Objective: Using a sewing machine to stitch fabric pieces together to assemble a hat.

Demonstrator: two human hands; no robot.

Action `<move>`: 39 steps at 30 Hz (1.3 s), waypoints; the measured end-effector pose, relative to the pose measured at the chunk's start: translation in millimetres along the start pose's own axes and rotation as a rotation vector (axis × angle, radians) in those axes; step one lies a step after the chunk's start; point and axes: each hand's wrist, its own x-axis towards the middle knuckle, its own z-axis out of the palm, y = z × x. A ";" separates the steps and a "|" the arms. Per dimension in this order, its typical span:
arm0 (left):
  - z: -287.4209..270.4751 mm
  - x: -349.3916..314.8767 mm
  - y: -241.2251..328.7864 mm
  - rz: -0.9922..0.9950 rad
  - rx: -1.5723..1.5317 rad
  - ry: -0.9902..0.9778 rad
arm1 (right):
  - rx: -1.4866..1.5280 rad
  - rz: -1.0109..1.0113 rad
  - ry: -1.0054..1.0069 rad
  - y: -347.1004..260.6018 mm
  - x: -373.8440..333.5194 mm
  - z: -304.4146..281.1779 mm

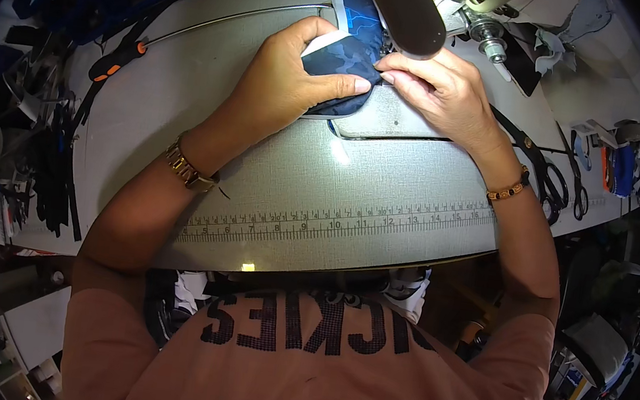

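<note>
A dark blue camouflage fabric piece with pale edging lies at the sewing machine, on the far side of the table. My left hand grips it from the left, thumb on top and fingers behind. At the fabric's right edge, my right hand pinches with thumb and forefinger close to the needle area. The machine's dark rounded arm hides the needle and part of the fabric. More blue cloth stretches away behind my left hand.
A long screwdriver with a black and orange handle lies at left. Black scissors rest at right. A printed ruler runs along the front edge. Dark straps and clutter crowd the left side.
</note>
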 end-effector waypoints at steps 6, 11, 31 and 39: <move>-1.1 2.1 -7.1 0.011 -0.030 -0.014 | 0.037 -0.020 0.017 -2.5 2.1 2.3; 0.2 4.1 -3.7 -0.037 -0.106 -0.046 | 0.062 -0.016 0.010 -1.5 1.2 4.9; 14.3 6.7 -11.9 0.509 0.666 0.184 | 0.069 0.089 0.004 7.2 -2.6 1.2; 14.2 10.1 -8.7 0.449 0.377 0.120 | -0.007 0.015 0.033 10.2 -1.2 10.9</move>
